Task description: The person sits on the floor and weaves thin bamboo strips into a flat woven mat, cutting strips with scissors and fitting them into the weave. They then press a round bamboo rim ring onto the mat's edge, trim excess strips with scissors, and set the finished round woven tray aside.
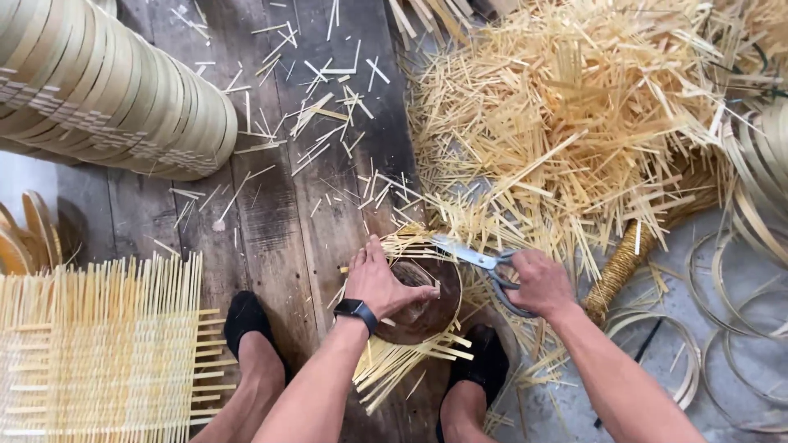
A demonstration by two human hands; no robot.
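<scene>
Between feet on dark plank floor (279, 221): round woven mat of pale bamboo strips (410, 349), under dark brown round wooden block (427, 308). Left hand (379, 283) spread flat, pressing block down. Right hand (538, 283) closed through steel scissors (476, 261), blades parted at mat rim. Strips likely light, springy, splintery; best pinned at centre, loose ends free.

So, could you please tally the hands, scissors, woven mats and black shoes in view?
Hands: 2, left hand and right hand
Scissors: 1
Woven mats: 1
Black shoes: 2, one and another
Total: 6
</scene>
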